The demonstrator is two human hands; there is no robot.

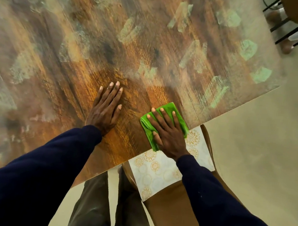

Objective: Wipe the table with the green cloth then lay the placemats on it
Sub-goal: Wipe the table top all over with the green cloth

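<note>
No writing or labels can be read anywhere. The right hand (168,132) lies palm-down with fingers spread flat on the folded bright green cloth (148,129), pressing it onto the brown wood-grain worktop (77,57) close to its near edge — not gripping, just flattened over it. The left hand (105,107) rests open and flat on the bare worktop just beside it, fingers extended, holding nothing. Both arms wear dark navy sleeves (51,167). Below the worktop's edge, a white placemat with gold floral circles (156,170) lies on the seat of a brown chair (172,216) — partly tucked under the worktop.
</note>
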